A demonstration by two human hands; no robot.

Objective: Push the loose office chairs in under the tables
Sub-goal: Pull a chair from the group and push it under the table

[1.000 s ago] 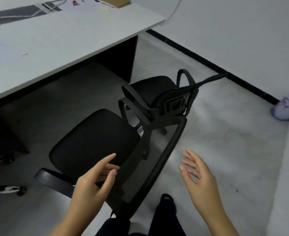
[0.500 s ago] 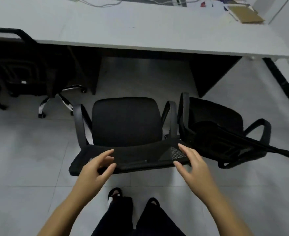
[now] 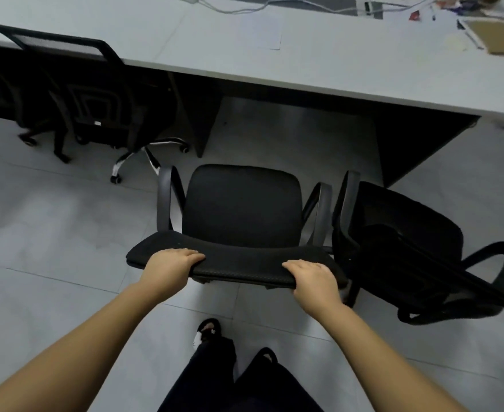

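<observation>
A black office chair with grey armrests stands in front of me, its seat facing the white table. My left hand grips the top edge of its backrest on the left. My right hand grips the same edge on the right. A second black chair stands right beside it on the right, turned at an angle. Both chairs are out from under the table, in front of the open gap between the dark table legs.
Another black mesh chair sits tucked under the table at the left, its white wheeled base showing. Cables, paper and cardboard lie on the tabletop. My feet are on the grey tiled floor behind the chair.
The view swung round to face the table squarely. Both hands moved forward from hovering open and closed on the top of the chair's backrest.
</observation>
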